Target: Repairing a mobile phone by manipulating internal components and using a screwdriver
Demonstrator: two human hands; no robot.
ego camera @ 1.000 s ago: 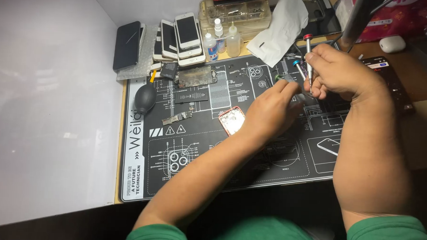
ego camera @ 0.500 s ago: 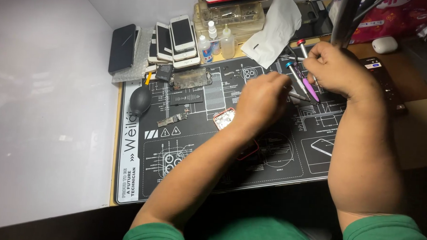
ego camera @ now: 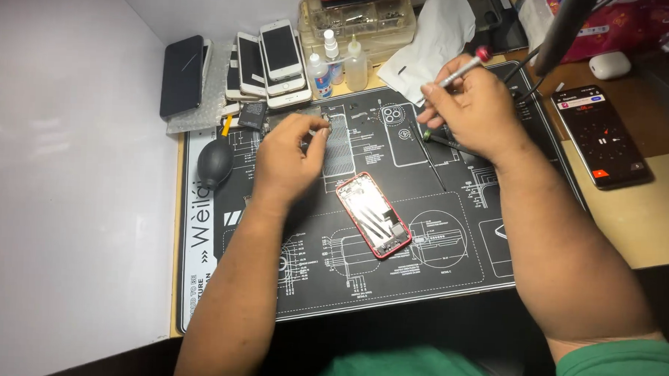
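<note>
A red phone frame (ego camera: 373, 214), opened with its inner parts showing, lies on the black repair mat (ego camera: 421, 265) between my arms. My left hand (ego camera: 289, 158) is over the mat to its upper left, fingertips pinched on a small part at about the mat's top middle. My right hand (ego camera: 474, 108) hovers further right and holds a thin screwdriver (ego camera: 461, 66) with a red tip cap. More thin tools (ego camera: 432, 151) lie on the mat under that hand.
Several phones (ego camera: 268, 63) are stacked at the back left, with a black phone (ego camera: 182, 75) beside them. A black air blower (ego camera: 215, 161), small bottles (ego camera: 339, 58), a clear parts box (ego camera: 359, 15), white cloth (ego camera: 436, 39) and a lit phone (ego camera: 601, 136) surround the mat.
My left hand has moved left off the red phone frame, which now lies uncovered. My right hand has lifted a screwdriver. The view has shifted right.
</note>
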